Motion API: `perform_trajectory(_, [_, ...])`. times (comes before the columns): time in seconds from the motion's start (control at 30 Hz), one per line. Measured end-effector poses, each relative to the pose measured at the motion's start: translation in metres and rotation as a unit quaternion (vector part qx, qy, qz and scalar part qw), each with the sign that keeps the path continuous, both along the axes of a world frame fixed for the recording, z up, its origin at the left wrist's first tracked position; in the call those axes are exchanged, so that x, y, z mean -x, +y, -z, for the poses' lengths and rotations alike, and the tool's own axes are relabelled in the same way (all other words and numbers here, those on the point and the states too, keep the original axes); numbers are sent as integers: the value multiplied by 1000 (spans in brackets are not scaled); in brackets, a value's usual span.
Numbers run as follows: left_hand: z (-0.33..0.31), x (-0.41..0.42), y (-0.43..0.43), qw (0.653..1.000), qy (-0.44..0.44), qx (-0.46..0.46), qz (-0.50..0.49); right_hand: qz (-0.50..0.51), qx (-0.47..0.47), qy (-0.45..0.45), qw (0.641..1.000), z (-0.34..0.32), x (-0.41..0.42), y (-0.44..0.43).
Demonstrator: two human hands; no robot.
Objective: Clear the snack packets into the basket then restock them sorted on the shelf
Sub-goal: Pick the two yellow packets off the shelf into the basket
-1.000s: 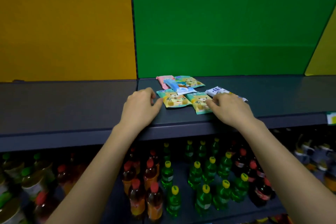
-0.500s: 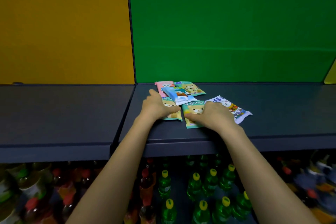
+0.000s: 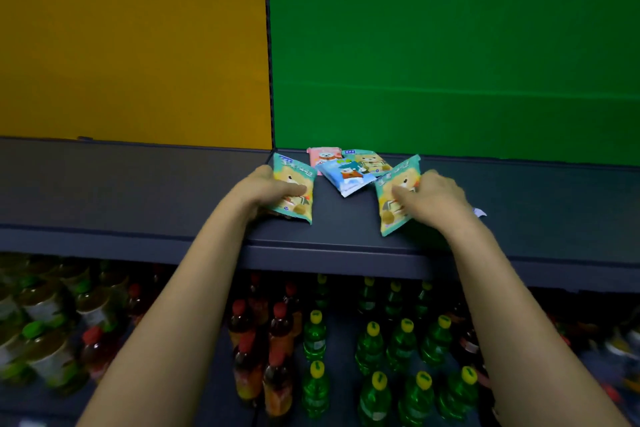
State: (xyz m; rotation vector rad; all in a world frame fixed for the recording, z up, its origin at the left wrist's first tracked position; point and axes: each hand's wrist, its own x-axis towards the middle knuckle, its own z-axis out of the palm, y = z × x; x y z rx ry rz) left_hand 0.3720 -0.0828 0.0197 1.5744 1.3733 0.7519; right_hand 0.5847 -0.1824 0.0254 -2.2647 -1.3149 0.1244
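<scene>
Now both hands work on the dark shelf (image 3: pixel 346 230), where a blue packet (image 3: pixel 346 177) lies flat. Left of the blue packet, the left hand (image 3: pixel 266 191) grips the left teal packet (image 3: pixel 294 192), thumb across its face, with the packet tipped up. Right of the blue packet, the right hand (image 3: pixel 433 198) pinches the right teal packet (image 3: pixel 396 198), also tipped up. Just behind the blue packet, partly under it, lie a pink packet (image 3: pixel 322 155) and a rear teal packet (image 3: pixel 369 160). Well below it stand green bottles (image 3: pixel 372 345).

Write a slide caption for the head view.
Left hand grips one teal bear-print snack packet, right hand another, at the dark shelf.
</scene>
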Motion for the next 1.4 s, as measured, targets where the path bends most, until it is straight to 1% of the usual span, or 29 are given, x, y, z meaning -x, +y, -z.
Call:
perform_trajectory(0.1, [14, 30, -18, 995, -94, -20, -35, -8, -49, 4, 999, -5, -2, -16])
perform_trajectory(0.17, [18, 49, -39, 987, -137, -43, -77, -46, -85, 21, 995, -8, 7, -23])
perform_trajectory(0.23, [20, 70, -63, 979, -164, -47, -113, -105, -117, 60, 986, -9, 26, -25])
perform_trajectory(0.37, [32, 134, -117, 966, -192, -21, -172, -234, -147, 144, 950, 3, 89, -18])
perform_trajectory(0.4, [39, 154, -133, 960, -197, -18, -200, -265, -151, 164, 938, 8, 110, -17])
perform_trajectory(0.47, [55, 198, -168, 936, -213, -26, -280, -324, -144, 207, 912, 19, 155, -20])
perform_trajectory(0.57, [81, 266, -231, 884, -219, -34, -411, -412, -96, 256, 869, 43, 225, -28])
perform_trajectory(0.67, [110, 322, -302, 835, -228, -33, -499, -480, -43, 264, 835, 73, 296, -42])
perform_trajectory(0.8, [157, 378, -382, 799, -219, -47, -559, -551, 45, 294, 780, 120, 391, -76])
perform_trajectory(0.87, [178, 404, -413, 778, -224, -42, -586, -562, 103, 320, 756, 145, 435, -95])
perform_trajectory(0.93, [196, 430, -440, 765, -235, -29, -598, -571, 149, 338, 733, 168, 478, -115])
perform_trajectory(1.13, [245, 520, -499, 735, -238, 16, -635, -576, 223, 351, 704, 222, 591, -162])
perform_trajectory(1.23, [267, 559, -507, 710, -247, 30, -658, -582, 249, 351, 689, 244, 637, -173])
perform_trajectory(1.4, [301, 612, -502, 672, -275, 61, -685, -573, 288, 359, 678, 278, 705, -176])
